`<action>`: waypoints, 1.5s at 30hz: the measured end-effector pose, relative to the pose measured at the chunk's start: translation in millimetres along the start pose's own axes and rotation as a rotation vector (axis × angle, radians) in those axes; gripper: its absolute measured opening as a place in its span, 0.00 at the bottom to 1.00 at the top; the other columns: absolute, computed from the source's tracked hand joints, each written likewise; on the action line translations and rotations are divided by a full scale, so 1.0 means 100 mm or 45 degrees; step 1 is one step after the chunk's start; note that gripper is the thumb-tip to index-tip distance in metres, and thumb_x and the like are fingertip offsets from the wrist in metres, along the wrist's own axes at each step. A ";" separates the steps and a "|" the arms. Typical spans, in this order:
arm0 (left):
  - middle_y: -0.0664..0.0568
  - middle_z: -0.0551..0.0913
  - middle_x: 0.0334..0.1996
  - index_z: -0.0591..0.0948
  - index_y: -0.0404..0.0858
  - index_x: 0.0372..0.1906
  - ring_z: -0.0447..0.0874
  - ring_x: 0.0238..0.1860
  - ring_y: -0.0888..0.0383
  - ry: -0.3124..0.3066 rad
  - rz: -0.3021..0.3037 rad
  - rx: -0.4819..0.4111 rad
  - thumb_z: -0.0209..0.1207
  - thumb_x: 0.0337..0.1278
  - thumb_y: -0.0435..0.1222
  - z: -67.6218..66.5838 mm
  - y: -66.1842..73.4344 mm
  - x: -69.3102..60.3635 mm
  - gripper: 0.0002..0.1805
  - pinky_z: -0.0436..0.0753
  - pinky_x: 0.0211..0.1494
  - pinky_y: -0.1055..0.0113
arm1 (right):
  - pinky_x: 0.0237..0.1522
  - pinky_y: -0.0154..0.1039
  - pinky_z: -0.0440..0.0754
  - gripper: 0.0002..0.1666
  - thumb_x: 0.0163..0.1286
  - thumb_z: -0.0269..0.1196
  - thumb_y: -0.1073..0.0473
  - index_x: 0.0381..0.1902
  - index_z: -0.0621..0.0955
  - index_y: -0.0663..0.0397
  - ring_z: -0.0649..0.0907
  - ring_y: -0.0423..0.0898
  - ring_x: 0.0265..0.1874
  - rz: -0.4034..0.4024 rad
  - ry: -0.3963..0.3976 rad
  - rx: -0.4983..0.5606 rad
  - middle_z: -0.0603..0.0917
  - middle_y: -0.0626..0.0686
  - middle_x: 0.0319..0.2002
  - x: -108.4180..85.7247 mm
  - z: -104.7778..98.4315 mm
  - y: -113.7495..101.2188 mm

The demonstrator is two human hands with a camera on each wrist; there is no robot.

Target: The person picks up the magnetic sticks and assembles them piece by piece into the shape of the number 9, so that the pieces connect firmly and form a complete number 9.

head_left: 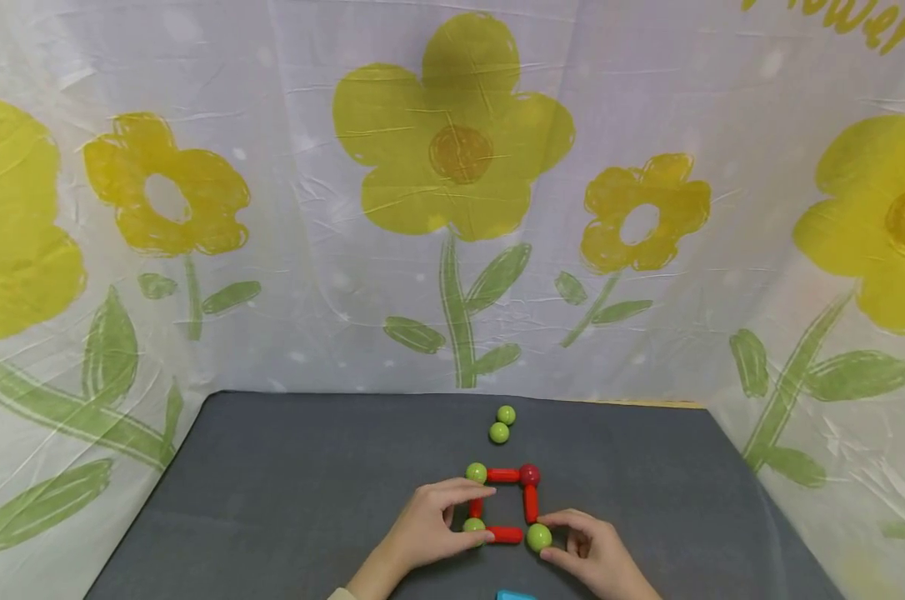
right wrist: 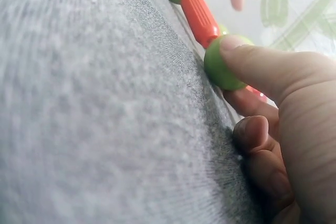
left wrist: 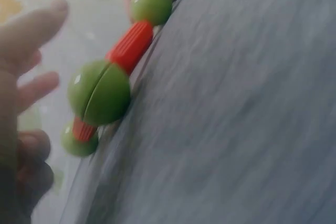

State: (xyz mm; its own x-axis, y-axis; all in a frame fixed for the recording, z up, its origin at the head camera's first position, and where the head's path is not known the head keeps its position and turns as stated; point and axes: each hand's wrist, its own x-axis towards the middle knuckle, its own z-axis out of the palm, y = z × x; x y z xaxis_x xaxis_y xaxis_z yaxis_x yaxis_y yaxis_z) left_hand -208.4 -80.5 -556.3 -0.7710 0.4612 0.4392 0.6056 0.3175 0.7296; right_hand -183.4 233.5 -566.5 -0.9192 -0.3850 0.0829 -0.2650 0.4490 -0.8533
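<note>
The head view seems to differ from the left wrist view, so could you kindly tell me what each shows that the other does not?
Only the head view: the red ball, the far red rod and two loose green balls.

Only the left wrist view: the seam on the near-left green ball and, clearly, grooves along the near red rod.

Both: that ball and rod, the far-left green ball, the green ball pinched by the right hand, the left hand and part of a blue piece.

The head view's bottom edge crops a blue piece (head_left: pixel 516 595); my left fingers (head_left: pixel 458 494) partly hide the leftmost red rod (head_left: pixel 476 507).
</note>
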 end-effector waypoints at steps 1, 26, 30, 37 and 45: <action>0.59 0.89 0.55 0.89 0.47 0.61 0.73 0.26 0.74 -0.024 -0.001 0.004 0.79 0.55 0.49 0.02 0.01 0.00 0.28 0.78 0.31 0.75 | 0.22 0.32 0.75 0.21 0.67 0.76 0.48 0.56 0.88 0.45 0.74 0.34 0.18 0.000 0.001 0.003 0.88 0.47 0.44 0.00 0.00 0.00; 0.68 0.90 0.40 0.94 0.53 0.47 0.82 0.36 0.78 -0.188 0.007 0.201 0.74 0.64 0.42 0.17 0.02 0.01 0.09 0.78 0.41 0.81 | 0.19 0.31 0.73 0.22 0.68 0.76 0.55 0.58 0.87 0.54 0.71 0.30 0.16 -0.075 -0.002 0.059 0.80 0.44 0.28 -0.02 0.04 -0.06; 0.67 0.90 0.40 0.94 0.53 0.47 0.81 0.35 0.79 -0.171 0.026 0.184 0.74 0.65 0.42 0.18 0.01 0.01 0.08 0.78 0.40 0.82 | 0.19 0.31 0.74 0.22 0.68 0.76 0.52 0.58 0.88 0.50 0.71 0.30 0.16 -0.060 0.000 0.032 0.79 0.42 0.27 -0.01 0.04 -0.04; 0.66 0.90 0.40 0.93 0.52 0.47 0.82 0.37 0.78 -0.131 0.061 0.168 0.74 0.64 0.42 0.18 0.00 0.01 0.08 0.78 0.42 0.81 | 0.19 0.31 0.74 0.22 0.68 0.76 0.50 0.58 0.88 0.47 0.71 0.29 0.17 -0.064 -0.004 0.005 0.80 0.41 0.28 0.01 0.04 -0.01; 0.54 0.74 0.67 0.77 0.47 0.74 0.81 0.54 0.53 0.019 -0.231 0.137 0.77 0.53 0.61 0.06 -0.02 0.04 0.46 0.83 0.56 0.54 | 0.19 0.31 0.74 0.22 0.68 0.76 0.51 0.57 0.88 0.48 0.71 0.29 0.16 -0.087 0.001 0.006 0.79 0.41 0.26 0.00 0.06 -0.01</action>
State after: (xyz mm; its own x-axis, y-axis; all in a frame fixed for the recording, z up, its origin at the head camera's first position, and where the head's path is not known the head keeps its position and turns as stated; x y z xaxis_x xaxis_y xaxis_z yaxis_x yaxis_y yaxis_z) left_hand -211.2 -74.6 -558.7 -0.8714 0.3767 0.3142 0.4739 0.4814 0.7373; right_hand -181.8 228.1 -568.5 -0.8992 -0.4142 0.1413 -0.3258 0.4180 -0.8480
